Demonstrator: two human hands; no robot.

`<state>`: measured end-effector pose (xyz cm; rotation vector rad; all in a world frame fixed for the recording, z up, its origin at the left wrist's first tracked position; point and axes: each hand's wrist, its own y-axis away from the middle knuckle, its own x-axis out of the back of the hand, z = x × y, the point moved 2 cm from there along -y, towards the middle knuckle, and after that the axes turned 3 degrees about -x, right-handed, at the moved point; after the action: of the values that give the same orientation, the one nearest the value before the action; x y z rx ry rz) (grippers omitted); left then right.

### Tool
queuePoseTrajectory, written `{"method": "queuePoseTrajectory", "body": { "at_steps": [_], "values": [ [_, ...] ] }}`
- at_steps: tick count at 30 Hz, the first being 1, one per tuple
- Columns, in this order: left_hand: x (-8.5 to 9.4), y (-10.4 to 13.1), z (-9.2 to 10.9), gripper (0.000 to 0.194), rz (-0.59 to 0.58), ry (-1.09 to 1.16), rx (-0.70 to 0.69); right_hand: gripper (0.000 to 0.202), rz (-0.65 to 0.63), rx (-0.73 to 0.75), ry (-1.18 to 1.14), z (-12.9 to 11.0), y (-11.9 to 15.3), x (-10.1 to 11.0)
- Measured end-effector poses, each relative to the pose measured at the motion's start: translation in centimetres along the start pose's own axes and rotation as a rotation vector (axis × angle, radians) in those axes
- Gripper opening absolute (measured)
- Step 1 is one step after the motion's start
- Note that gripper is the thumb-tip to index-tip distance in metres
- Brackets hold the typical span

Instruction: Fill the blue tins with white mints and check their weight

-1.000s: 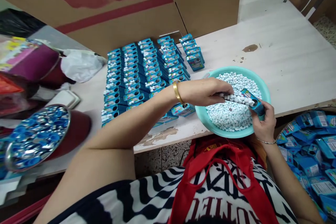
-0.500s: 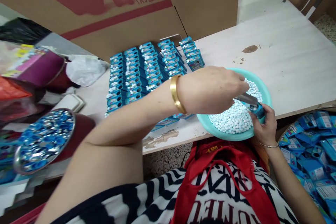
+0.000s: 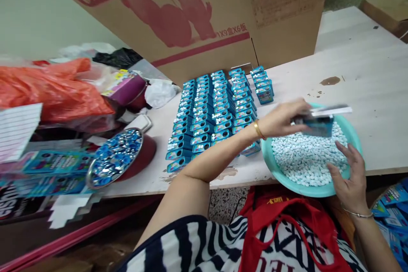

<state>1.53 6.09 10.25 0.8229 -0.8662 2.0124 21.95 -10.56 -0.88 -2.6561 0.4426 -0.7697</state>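
My left hand [image 3: 288, 121], with a gold bangle at the wrist, is closed over a turquoise bowl of small white candies [image 3: 302, 161]. In its grip are a small blue candy box [image 3: 318, 126] and a shiny, narrow metal scoop [image 3: 333, 110], both smeared by motion. My right hand [image 3: 352, 178] is open at the right rim of the bowl [image 3: 277, 168], thumb and fingers apart and holding nothing. Left of the bowl, rows of upright blue boxes [image 3: 219, 110] have round holes in their tops; white candies lie on many of them.
A large cardboard carton [image 3: 204, 21] stands behind the rows. A metal pot [image 3: 140, 157] of blue and silver pieces sits on the left, near an orange plastic bag [image 3: 51, 89]. More blue boxes [image 3: 393, 216] are heaped below the table's right front edge.
My right hand has let go of the blue box, which is now in my left hand with the scoop. The view has swung left, bringing in more of the table's left side.
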Motion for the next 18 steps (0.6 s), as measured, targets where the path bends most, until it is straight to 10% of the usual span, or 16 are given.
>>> {"method": "queuePoseTrajectory", "body": {
  "at_steps": [5,12,18],
  "values": [
    [3.6,1.1,-8.6,0.029,0.239,-0.251,0.381,0.039,-0.013,0.072,0.126,-0.2,-0.1,-0.5],
    [0.8,4.0,-17.1,0.045,0.012,-0.366,0.649,0.022,0.135,0.138,0.166,-0.5,0.5,0.1],
    [1.1,4.7,-15.8,0.057,-0.062,-0.609,0.751,0.039,0.466,-0.621,0.505,10.9,5.6,9.5]
  ]
}}
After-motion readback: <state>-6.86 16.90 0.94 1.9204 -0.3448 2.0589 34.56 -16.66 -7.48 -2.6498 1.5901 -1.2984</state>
